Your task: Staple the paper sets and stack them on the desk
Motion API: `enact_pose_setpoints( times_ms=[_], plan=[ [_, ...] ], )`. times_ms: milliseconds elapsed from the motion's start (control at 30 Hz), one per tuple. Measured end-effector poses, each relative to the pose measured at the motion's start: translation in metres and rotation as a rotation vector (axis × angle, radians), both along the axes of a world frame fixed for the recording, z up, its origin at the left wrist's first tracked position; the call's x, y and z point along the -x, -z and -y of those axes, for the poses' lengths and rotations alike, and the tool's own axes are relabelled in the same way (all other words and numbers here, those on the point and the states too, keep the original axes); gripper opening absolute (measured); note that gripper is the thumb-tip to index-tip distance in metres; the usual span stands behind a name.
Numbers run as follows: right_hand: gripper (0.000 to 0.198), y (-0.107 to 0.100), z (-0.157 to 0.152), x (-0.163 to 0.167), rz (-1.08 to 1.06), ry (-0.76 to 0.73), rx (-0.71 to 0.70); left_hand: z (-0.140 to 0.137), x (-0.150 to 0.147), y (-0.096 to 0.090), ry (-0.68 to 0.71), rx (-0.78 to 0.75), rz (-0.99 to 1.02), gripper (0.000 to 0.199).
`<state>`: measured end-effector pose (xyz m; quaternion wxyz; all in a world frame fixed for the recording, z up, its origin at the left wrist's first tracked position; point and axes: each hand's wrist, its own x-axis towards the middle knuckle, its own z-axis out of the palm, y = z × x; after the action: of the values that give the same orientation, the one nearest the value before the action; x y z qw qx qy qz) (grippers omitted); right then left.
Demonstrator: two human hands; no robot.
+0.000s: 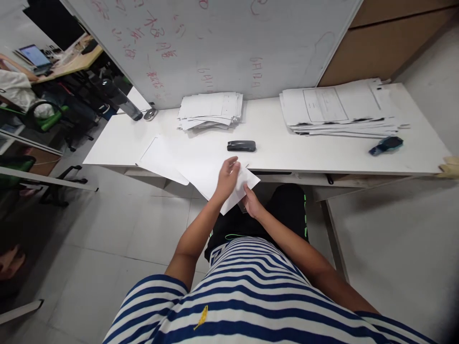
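My right hand (253,202) grips the near right edge of white paper sheets (203,173), thumb on top and the other fingers hidden underneath. Over the same sheets lies my left hand (228,178), its fingers stretched forward and the thumb a little apart. The sheets slant across the front edge of the desk, their near corner hanging above my lap. Just beyond my left hand, a black stapler (241,145) rests on the desk. Another white sheet (158,155) lies to the left, partly overhanging the edge.
On the white desk (114,143) stand a paper stack (211,109) at the back and a larger stack (333,105) at right. A dark blue object (386,145) sits near the right end, a bottle (124,101) at left. Behind rises a whiteboard (222,48).
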<state>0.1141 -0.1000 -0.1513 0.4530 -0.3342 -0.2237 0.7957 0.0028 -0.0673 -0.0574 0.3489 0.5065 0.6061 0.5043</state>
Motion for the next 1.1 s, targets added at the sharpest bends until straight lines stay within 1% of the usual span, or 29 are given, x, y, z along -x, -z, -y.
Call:
enact_pose_setpoints(
  times_ms=[67, 100, 167, 200, 233, 267, 333, 367, 400, 433, 500, 567, 667, 800, 900, 967, 1033, 1100],
  plan=[
    [0.057, 0.000, 0.003, 0.001, -0.010, -0.004, 0.038, 0.010, 0.018, -0.008, -0.084, -0.056, 0.100, 0.035],
    [0.056, 0.000, 0.004, 0.001, -0.013, -0.004, 0.055, 0.018, 0.030, -0.008, -0.164, -0.086, 0.087, 0.036],
    [0.053, -0.001, 0.002, 0.001, -0.004, -0.008, 0.083, 0.037, 0.058, 0.000, -0.443, -0.115, 0.002, 0.036],
    [0.052, -0.001, 0.000, 0.001, 0.012, -0.010, 0.093, 0.047, 0.071, 0.008, -0.601, -0.075, 0.011, 0.037],
    [0.051, -0.001, -0.002, 0.000, 0.035, -0.011, 0.103, 0.055, 0.081, 0.018, -0.734, 0.021, 0.069, 0.041],
    [0.050, -0.001, -0.004, -0.001, 0.062, -0.014, 0.110, 0.063, 0.089, 0.029, -0.781, 0.166, 0.184, 0.044],
    [0.048, -0.001, -0.007, -0.003, 0.117, -0.022, 0.114, 0.072, 0.095, 0.050, -0.681, 0.434, 0.420, 0.046],
    [0.048, -0.001, -0.009, -0.003, 0.140, -0.026, 0.118, 0.073, 0.094, 0.058, -0.608, 0.522, 0.493, 0.045],
    [0.048, -0.001, -0.009, -0.004, 0.159, -0.028, 0.122, 0.073, 0.090, 0.064, -0.546, 0.567, 0.528, 0.043],
    [0.048, -0.002, -0.009, -0.004, 0.172, -0.024, 0.124, 0.072, 0.084, 0.068, -0.508, 0.576, 0.537, 0.040],
    [0.048, -0.003, -0.009, -0.005, 0.183, 0.005, 0.123, 0.070, 0.072, 0.071, -0.473, 0.529, 0.535, 0.035],
    [0.049, -0.006, -0.008, -0.007, 0.182, 0.049, 0.106, 0.071, 0.060, 0.070, -0.444, 0.445, 0.567, 0.036],
    [0.049, -0.010, -0.009, -0.011, 0.196, 0.111, 0.070, 0.080, 0.047, 0.072, -0.384, 0.338, 0.626, 0.049],
    [0.049, -0.012, -0.013, -0.017, 0.260, 0.133, 0.029, 0.096, 0.029, 0.083, -0.318, 0.278, 0.617, 0.061],
    [0.047, -0.013, -0.017, -0.025, 0.309, 0.106, 0.024, 0.103, 0.018, 0.088, -0.322, 0.281, 0.582, 0.071],
    [0.047, -0.016, -0.021, -0.037, 0.365, 0.082, 0.002, 0.105, 0.019, 0.087, -0.378, 0.320, 0.591, 0.074],
    [0.048, -0.023, -0.027, -0.056, 0.461, 0.034, -0.055, 0.105, 0.028, 0.082, -0.516, 0.320, 0.569, 0.072],
    [0.047, -0.036, -0.034, -0.083, 0.603, -0.049, -0.130, 0.103, 0.045, 0.075, -0.680, 0.256, 0.452, 0.071]
  ],
)
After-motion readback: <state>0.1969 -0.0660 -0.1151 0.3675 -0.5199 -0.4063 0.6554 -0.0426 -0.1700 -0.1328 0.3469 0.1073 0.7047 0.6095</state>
